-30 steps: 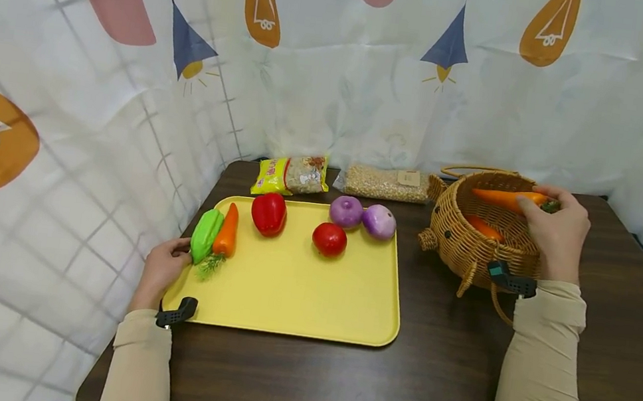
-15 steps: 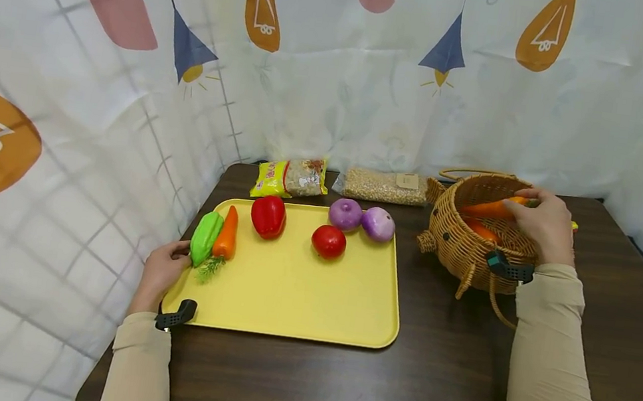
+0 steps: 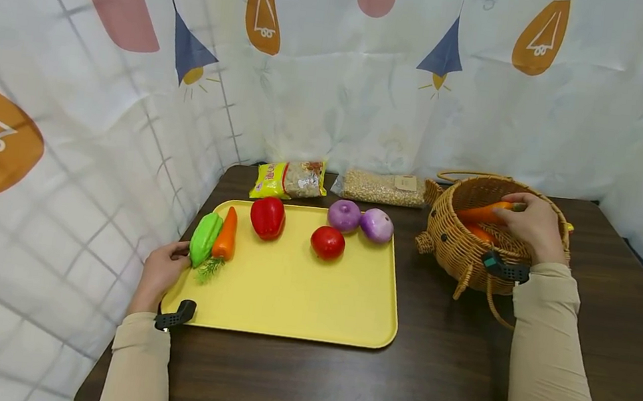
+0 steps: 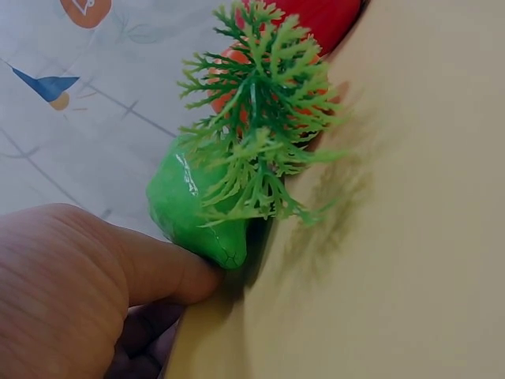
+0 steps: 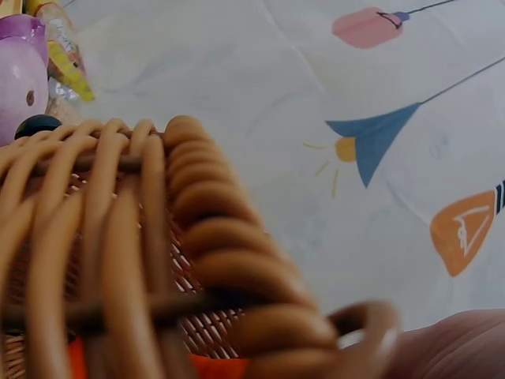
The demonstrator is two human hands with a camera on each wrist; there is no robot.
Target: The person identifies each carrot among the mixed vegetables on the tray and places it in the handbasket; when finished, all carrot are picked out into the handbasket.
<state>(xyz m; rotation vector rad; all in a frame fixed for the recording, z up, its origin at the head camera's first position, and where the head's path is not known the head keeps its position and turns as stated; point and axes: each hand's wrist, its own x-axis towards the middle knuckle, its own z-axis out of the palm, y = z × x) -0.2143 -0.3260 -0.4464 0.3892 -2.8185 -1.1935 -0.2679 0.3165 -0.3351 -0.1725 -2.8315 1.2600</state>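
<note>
My left hand [image 3: 163, 271] grips the left rim of the yellow tray [image 3: 297, 298]; in the left wrist view its thumb [image 4: 170, 272] lies over the rim beside a green ridged vegetable [image 4: 193, 193], with the other fingers mostly hidden. Inside the wicker basket [image 3: 461, 258], which has a pig's snout, my right hand [image 3: 535, 227] pinches an orange carrot [image 3: 479, 213] near its green stem end. Another orange carrot [image 3: 481, 233] lies below it. From the right wrist, the basket wall [image 5: 118, 237] hides the hold, and only part of the hand [image 5: 454, 347] shows.
On the tray are a leafy-topped carrot [image 3: 225, 235], a red bell pepper [image 3: 268, 217], a tomato [image 3: 327, 243] and two purple onions [image 3: 345, 216]. Behind it lie a yellow food packet [image 3: 290, 178] and a bag of grain [image 3: 382, 188]. A patterned curtain [image 3: 344, 116] borders the table.
My right hand has moved left and lower into the basket with the carrot, which now tilts and lies deeper inside. The left hand keeps its place on the tray.
</note>
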